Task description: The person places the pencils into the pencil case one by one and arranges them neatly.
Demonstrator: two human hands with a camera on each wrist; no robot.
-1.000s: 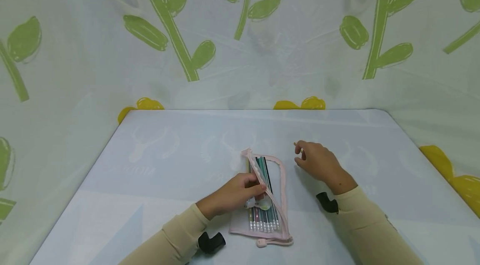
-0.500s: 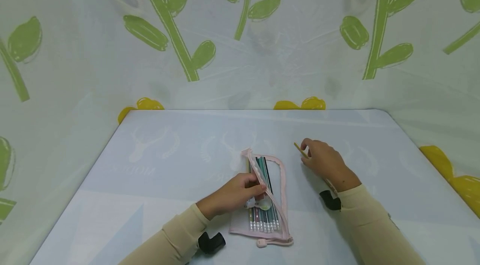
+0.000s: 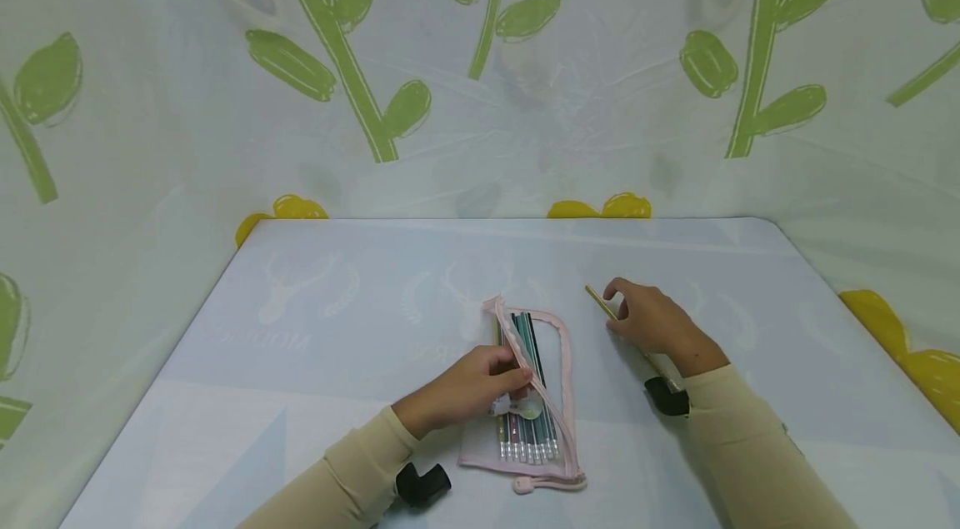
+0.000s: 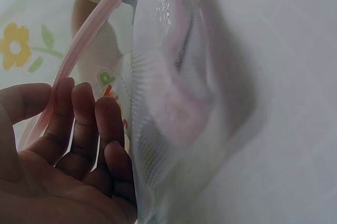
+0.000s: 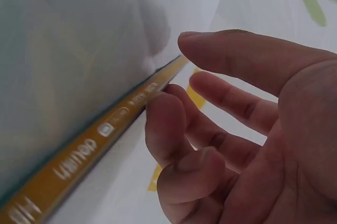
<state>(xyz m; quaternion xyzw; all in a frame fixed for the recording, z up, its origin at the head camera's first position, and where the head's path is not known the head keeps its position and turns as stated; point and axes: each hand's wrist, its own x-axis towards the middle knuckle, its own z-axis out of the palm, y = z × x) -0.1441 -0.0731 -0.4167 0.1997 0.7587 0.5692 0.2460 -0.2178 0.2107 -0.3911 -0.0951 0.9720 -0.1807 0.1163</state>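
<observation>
A see-through mesh pencil case with pink zip edging lies near the table's middle, several pencils with silver ends inside. My left hand pinches its opened edge between thumb and fingers and lifts it; the left wrist view shows the pink zip at the fingertips. To the right, a gold-yellow pencil with white lettering lies slanted on the table. Over it is my right hand, thumb and fingers loosely bent and apart. In the right wrist view, one fingertip overlaps the pencil's edge.
The pale table bears faint deer prints. Behind it hangs a light cloth with green leaves and yellow flowers. A pink zip pull lies at the case's near end. Black wrist mounts sit at the cuffs.
My right hand has shifted slightly right and toward me, so more of the gold-yellow pencil shows, and the pencil has moved a little. My left hand and the case stay put.
</observation>
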